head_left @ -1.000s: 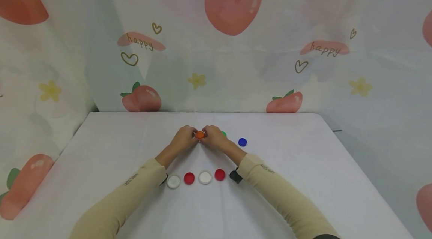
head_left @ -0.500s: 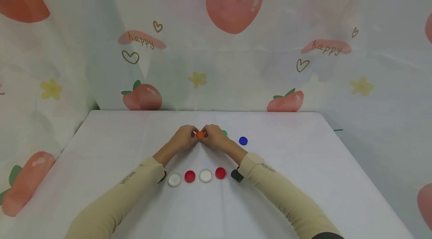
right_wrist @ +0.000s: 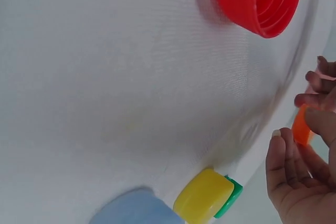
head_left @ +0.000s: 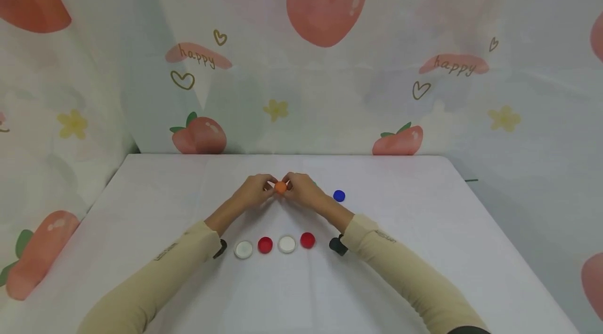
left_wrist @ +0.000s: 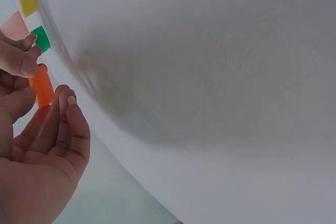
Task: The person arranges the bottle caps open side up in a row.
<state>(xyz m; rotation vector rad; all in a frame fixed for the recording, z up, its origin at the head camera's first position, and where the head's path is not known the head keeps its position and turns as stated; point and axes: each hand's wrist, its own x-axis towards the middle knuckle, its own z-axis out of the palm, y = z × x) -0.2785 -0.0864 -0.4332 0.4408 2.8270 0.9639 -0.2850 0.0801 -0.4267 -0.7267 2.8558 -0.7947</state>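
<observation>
Near the far side of the table, an orange bottle cap is held between both hands. My left hand pinches it from the left with thumb and fingertips; in the left wrist view the cap stands on edge between the fingers. From the other side my right hand pinches the same cap, its thumb lying across the orange face in the right wrist view. Beyond the right hand sit a green cap and a yellow cap, mostly hidden in the head view. A blue cap lies to their right.
Closer to me runs a row of caps: a white one, a red one, another white one and another red one. They lie between my forearms on the white tablecloth. A printed curtain hangs behind the table.
The orange cap has been tipped so its round face turns more toward me. Both forearms have shifted outward, and the right hand now covers nearly all of the green cap.
</observation>
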